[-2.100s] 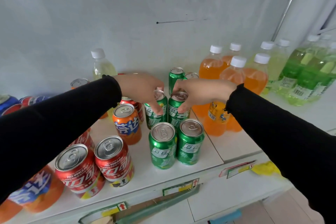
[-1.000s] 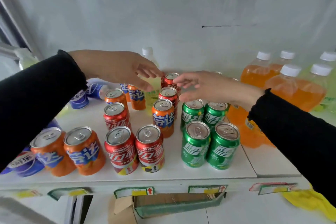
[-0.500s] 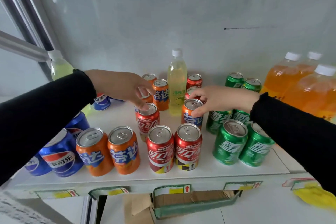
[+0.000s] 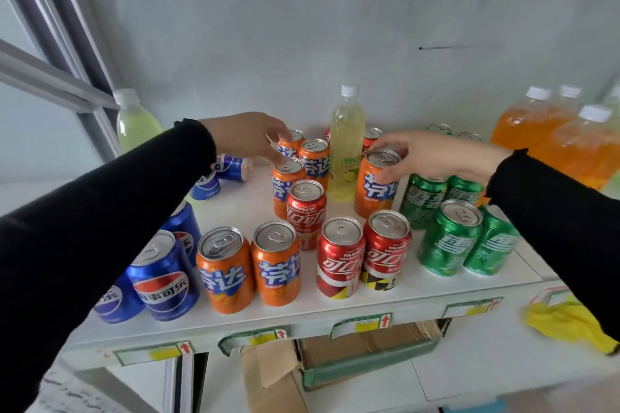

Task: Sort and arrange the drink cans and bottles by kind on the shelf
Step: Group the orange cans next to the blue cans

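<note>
**Orange cans being pulled out of the wrong rows**

The person stands at the white shelf [image 4: 235,208], both arms reaching into the middle of the cans. The right hand [image 4: 432,156] curls over the top of a stray orange can [image 4: 375,186], thumb on its side and fingertips on its rim; that can stands between the pale yellow bottle [image 4: 347,144] and the green cans [image 4: 446,211], behind the front pair of red cans [image 4: 364,256]. The left hand [image 4: 250,136] reaches down to another orange can [image 4: 285,186] in the back cluster, fingertips at its rim; whether it truly grips the can I cannot tell from here. A single red can [image 4: 306,211] stands just in front of that one, among the orange.

The step, as I judge it, is gathering the orange kind together. Next, the right hand's can needs lifting clear over the red pair and setting down by the front orange cans [image 4: 248,266], without knocking its neighbours. The lone red can and the yellow bottle look due for moving after.
</note>
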The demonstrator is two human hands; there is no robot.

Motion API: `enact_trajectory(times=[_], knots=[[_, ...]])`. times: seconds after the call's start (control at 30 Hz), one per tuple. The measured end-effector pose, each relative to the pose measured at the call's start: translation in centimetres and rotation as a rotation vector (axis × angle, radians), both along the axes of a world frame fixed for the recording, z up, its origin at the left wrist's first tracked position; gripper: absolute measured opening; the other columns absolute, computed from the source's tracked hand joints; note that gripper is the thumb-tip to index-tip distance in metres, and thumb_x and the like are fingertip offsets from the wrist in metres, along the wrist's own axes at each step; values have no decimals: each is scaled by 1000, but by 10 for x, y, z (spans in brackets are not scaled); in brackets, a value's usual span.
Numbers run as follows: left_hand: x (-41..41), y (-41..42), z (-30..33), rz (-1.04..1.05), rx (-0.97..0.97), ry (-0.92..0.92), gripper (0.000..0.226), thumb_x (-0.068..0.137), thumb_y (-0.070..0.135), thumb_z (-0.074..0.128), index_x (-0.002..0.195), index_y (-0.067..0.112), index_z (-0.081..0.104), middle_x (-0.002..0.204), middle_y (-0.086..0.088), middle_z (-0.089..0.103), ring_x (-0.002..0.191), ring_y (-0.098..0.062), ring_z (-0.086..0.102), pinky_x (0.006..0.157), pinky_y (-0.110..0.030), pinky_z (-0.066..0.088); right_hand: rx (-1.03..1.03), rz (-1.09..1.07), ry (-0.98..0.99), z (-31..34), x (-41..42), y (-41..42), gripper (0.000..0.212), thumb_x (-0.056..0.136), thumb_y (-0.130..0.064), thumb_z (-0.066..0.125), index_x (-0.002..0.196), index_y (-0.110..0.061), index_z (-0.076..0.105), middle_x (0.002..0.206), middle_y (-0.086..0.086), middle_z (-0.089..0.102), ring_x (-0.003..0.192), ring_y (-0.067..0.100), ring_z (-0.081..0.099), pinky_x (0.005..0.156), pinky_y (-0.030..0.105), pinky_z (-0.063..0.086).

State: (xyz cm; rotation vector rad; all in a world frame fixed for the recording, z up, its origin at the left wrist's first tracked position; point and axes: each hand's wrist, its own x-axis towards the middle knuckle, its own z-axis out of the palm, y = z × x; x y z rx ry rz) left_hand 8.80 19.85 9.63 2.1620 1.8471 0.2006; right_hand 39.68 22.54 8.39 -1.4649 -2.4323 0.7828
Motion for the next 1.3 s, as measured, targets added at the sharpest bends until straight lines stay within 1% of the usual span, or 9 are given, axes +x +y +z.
enact_trajectory(times=[0.1, 0.23, 0.33, 0.4, 0.47, 0.63, 0.8, 1.03, 1.3], knots=[[7, 21, -6, 22, 6, 3, 56, 90, 33, 72, 141, 20, 53, 139, -2, 55, 122, -19, 53, 98, -27, 38, 2, -29, 117, 6, 1, -6, 52, 84, -28, 81, 131, -30, 57, 118, -12, 64, 102, 8, 60, 77, 18, 46], [26, 49, -16, 36, 8, 16, 61, 90, 31, 72, 145, 17, 49, 145, -4, 52, 127, -22, 51, 103, -29, 37, -16, -72, 200, 5, 7, -6, 54, 79, -33, 84, 126, -38, 59, 130, -9, 66, 114, 14, 64, 98, 44, 55], [43, 67, -23, 32, 2, 19, 73, 86, 31, 76, 149, 17, 43, 148, -4, 49, 130, -24, 49, 104, -31, 38, -43, -68, 277, 2, 11, -8, 49, 82, -26, 82, 124, -36, 57, 119, -14, 68, 105, 6, 65, 86, 30, 58], [54, 76, -29, 9, -16, 77, 78, 83, 29, 79, 150, 21, 41, 147, -4, 52, 130, -26, 50, 104, -34, 40, -56, -68, 306, 1, 14, -10, 50, 85, -23, 80, 128, -32, 57, 108, -19, 67, 93, -6, 62, 65, 10, 51], [63, 83, -35, -1, -11, 167, 78, 81, 30, 80, 149, 27, 42, 142, -2, 56, 128, -27, 52, 97, -33, 42, -62, -63, 311, 1, 17, -12, 50, 86, -26, 80, 129, -33, 56, 103, -24, 65, 88, -11, 59, 53, 5, 44], [72, 87, -36, 38, 29, 270, 79, 78, 37, 82, 147, 28, 44, 139, -2, 58, 122, -26, 55, 91, -34, 44, -38, -35, 327, 2, 21, -15, 48, 85, -35, 79, 126, -40, 55, 104, -31, 60, 93, -12, 57, 64, 13, 45], [45, 57, 6, 66, 179, 189, 54, 72, 45, 83, 114, 24, 56, 111, -1, 64, 93, -22, 55, 70, -30, 40, 30, 14, 399, 15, 15, -15, 46, 80, -29, 82, 121, -34, 61, 106, -22, 69, 99, -2, 65, 84, 27, 54], [-8, -51, 86, 165, 231, 112, 58, 72, 43, 85, 118, 29, 53, 101, 2, 66, 75, -21, 66, 65, -31, 51, 106, 187, 529, 50, -46, -28, 44, 83, -25, 80, 123, -29, 61, 111, -8, 69, 97, 4, 68, 74, 16, 56], [-43, -94, 38, 212, -28, 221, 61, 66, 55, 85, 114, 31, 56, 112, 9, 63, 96, -12, 59, 78, -29, 48, 102, 363, 149, 24, -141, -31, 57, 82, -41, 81, 131, -25, 57, 123, -2, 66, 108, 18, 66, 96, 43, 55]])
